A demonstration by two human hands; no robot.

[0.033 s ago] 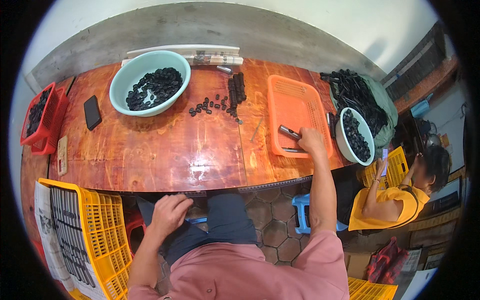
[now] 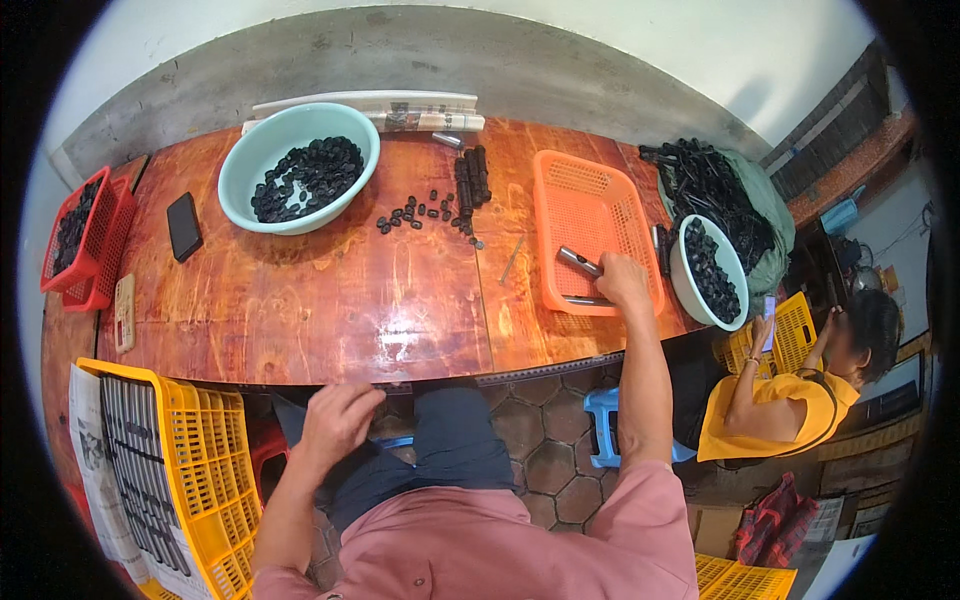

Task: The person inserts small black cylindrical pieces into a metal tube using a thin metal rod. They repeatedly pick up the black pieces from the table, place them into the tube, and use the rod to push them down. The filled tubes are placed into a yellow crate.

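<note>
My right hand (image 2: pixel 625 281) is inside the orange plastic basket (image 2: pixel 600 170), its fingers closed on the end of a short shiny metal tube (image 2: pixel 578 262). A second metal tube (image 2: pixel 585 299) lies on the basket's floor, partly hidden by that hand. My left hand (image 2: pixel 340 425) rests above my lap, close to the near table edge. Its fingers are curled in, and nothing shows sticking out of them; the palm side is hidden. Left of the basket, a thin metal rod (image 2: pixel 512 260) lies on the wooden table (image 2: pixel 300 310).
Small black pieces fill a pale green basin (image 2: pixel 235 190) and a smaller bowl (image 2: pixel 735 262). Loose black pieces (image 2: pixel 405 215) lie near dark stacked rolls (image 2: pixel 472 178). A phone (image 2: pixel 184 226), red baskets (image 2: pixel 75 230) and a yellow crate of rods (image 2: pixel 210 450) stand left. Someone in yellow (image 2: pixel 780 410) sits right.
</note>
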